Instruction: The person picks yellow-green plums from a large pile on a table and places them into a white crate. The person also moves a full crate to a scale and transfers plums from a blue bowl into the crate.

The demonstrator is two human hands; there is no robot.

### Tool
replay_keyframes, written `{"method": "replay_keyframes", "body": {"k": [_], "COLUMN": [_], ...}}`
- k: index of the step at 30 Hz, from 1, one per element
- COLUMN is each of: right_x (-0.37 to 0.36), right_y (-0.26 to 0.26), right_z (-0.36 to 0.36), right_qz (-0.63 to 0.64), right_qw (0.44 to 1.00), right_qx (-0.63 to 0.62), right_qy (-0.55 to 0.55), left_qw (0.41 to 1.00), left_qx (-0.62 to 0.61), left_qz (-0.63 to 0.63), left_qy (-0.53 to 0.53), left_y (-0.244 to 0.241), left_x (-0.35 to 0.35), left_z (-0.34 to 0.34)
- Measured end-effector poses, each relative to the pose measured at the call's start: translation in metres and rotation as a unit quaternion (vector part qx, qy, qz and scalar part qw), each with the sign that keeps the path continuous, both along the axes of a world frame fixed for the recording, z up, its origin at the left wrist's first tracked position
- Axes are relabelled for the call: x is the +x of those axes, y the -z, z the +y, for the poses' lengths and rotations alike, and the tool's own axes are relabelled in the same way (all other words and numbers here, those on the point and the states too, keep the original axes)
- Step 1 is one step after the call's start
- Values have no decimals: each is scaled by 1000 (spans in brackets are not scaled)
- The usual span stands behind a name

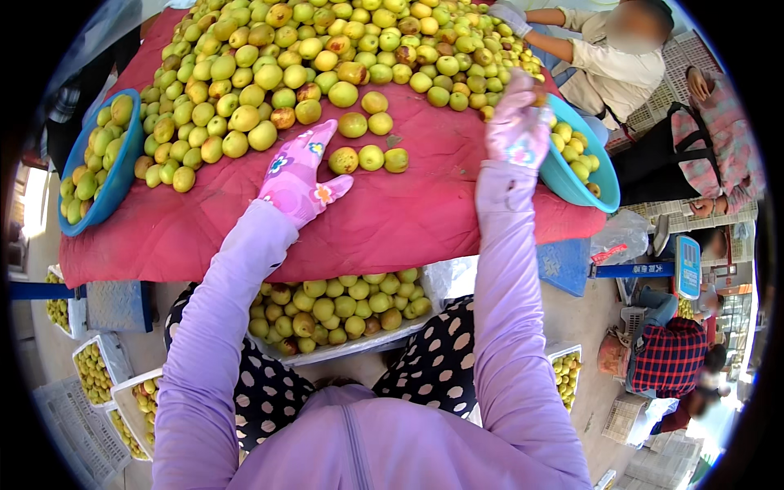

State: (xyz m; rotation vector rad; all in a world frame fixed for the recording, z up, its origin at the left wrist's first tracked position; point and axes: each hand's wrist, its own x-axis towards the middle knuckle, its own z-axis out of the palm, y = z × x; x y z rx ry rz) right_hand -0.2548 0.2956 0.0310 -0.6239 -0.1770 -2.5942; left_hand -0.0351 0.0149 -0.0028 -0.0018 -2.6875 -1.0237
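Both my hands wear pink flowered gloves. My left hand [301, 173] is spread, palm towards the right, over the red quilted cloth [392, 226], with nothing in it, beside several loose green-yellow jujubes [370, 157]. My right hand [520, 125], slightly blurred, is raised at the rim of the turquoise basin [606, 174] and holds a brownish jujube [538, 95] at its fingertips. That basin holds several jujubes. A large heap of green, yellow and brown-spotted jujubes [269, 76] covers the far part of the cloth.
A blue basin [131, 165] of jujubes stands at the cloth's left edge. A lined crate [343, 352] of jujubes sits between my knees. At the upper right a person's gloved hand [511, 17] touches the heap. A blue scale [637, 269] and more crates are on the right; other people are beyond.
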Motion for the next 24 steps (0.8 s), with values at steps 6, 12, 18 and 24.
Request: {"method": "replay_keyframes", "body": {"k": [6,12,18,24], "right_x": [-6,36,64,80], "right_y": [-16,30,36,33], "right_z": [30,-93,-125,-127], "right_qz": [69,467,563,620], "right_qw": [977,443,291,306], "right_qx": [155,681,703,658], "right_qy": [129,349,321,298], "left_qw": [1000,999,999,999], "left_qx": [-5,-11,-22,-31], "left_qz": [-13,-42,-40,-14], "left_qy": [-11,-23,-28,-11], "left_y": [2,-7,-4,-1], "left_x": [0,2,-3,-15], "left_z": [2,2,1,-4]}}
